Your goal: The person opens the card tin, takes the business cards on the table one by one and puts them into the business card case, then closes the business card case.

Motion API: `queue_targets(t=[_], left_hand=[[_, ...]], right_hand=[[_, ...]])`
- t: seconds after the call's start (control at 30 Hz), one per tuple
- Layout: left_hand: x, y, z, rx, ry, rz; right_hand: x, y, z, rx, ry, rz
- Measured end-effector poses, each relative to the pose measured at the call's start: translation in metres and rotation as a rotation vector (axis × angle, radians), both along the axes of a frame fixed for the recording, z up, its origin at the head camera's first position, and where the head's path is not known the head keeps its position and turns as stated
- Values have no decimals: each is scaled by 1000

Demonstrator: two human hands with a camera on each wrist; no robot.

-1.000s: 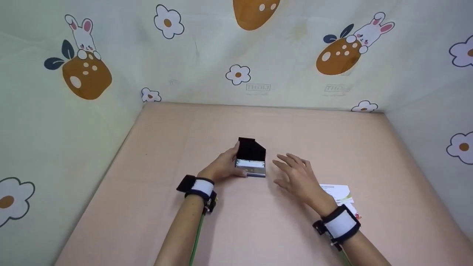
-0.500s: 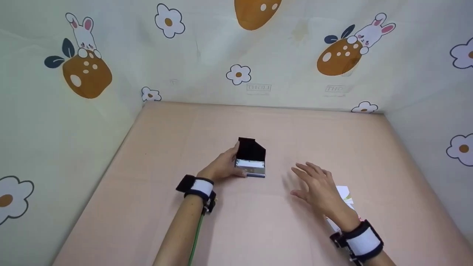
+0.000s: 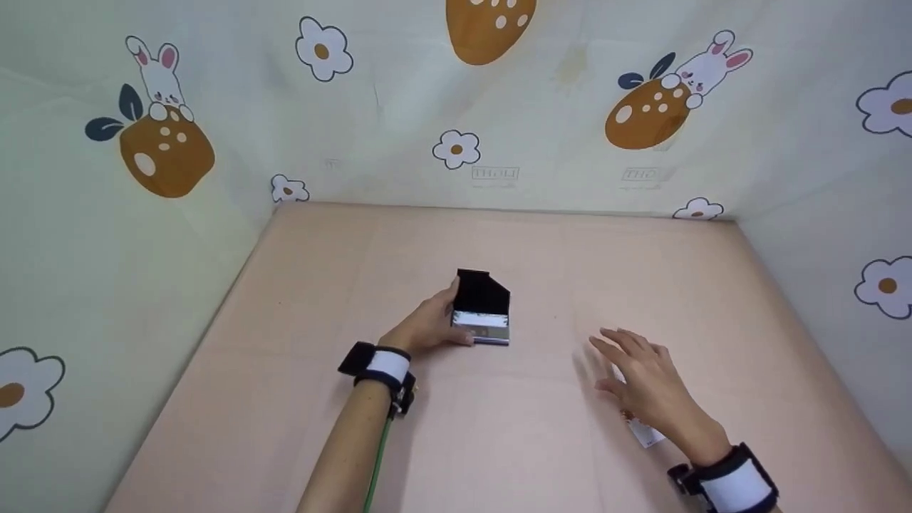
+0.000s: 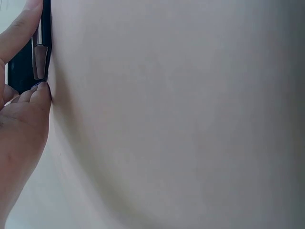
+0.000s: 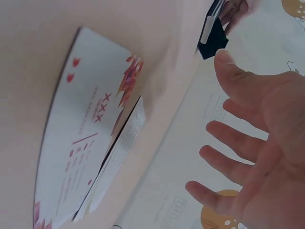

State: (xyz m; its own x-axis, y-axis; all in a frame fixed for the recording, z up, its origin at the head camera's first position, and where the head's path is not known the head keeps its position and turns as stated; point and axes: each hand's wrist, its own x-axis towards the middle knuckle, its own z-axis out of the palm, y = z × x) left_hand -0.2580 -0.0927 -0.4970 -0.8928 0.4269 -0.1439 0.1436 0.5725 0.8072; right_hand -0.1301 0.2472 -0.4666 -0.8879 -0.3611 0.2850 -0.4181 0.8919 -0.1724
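Observation:
A card case with a black flap [image 3: 482, 292] raised and a silvery front sits near the middle of the table. White cards show inside it. My left hand [image 3: 427, 324] grips its left side, with the thumb on the front edge. In the left wrist view, the fingers and thumb clasp the case [image 4: 41, 62] at the upper left corner. Over to the right, my right hand [image 3: 647, 377] hovers with spread fingers and holds nothing. Business cards [image 3: 645, 432] lie below it, mostly hidden by it. The right wrist view shows a white card with red print [image 5: 81, 133] beside more cards [image 5: 121, 148].
The table has a pale pink cover [image 3: 342, 256]. Light cloth walls [image 3: 385, 107] printed with rabbits, fruit and flowers rise at the back and both sides. A band with a camera sits on each wrist, and a green cable [image 3: 377, 463] runs along the left forearm.
My right hand has moved away from the card case, to the right and nearer the body, over the business cards. My left hand keeps its grip on the case in the same place.

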Motion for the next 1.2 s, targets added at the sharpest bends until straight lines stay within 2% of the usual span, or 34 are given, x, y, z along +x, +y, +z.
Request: queue_targets(t=[0.47, 0.7, 1.2], left_hand=[[1, -1, -3, -21, 21, -16], [0, 0, -2, -40, 18, -9], [2, 0, 0, -31, 8, 7]], right_hand=[[14, 35, -13, 1, -87, -30], [18, 46, -12, 17, -118, -65], [17, 63, -16, 23, -180, -81]])
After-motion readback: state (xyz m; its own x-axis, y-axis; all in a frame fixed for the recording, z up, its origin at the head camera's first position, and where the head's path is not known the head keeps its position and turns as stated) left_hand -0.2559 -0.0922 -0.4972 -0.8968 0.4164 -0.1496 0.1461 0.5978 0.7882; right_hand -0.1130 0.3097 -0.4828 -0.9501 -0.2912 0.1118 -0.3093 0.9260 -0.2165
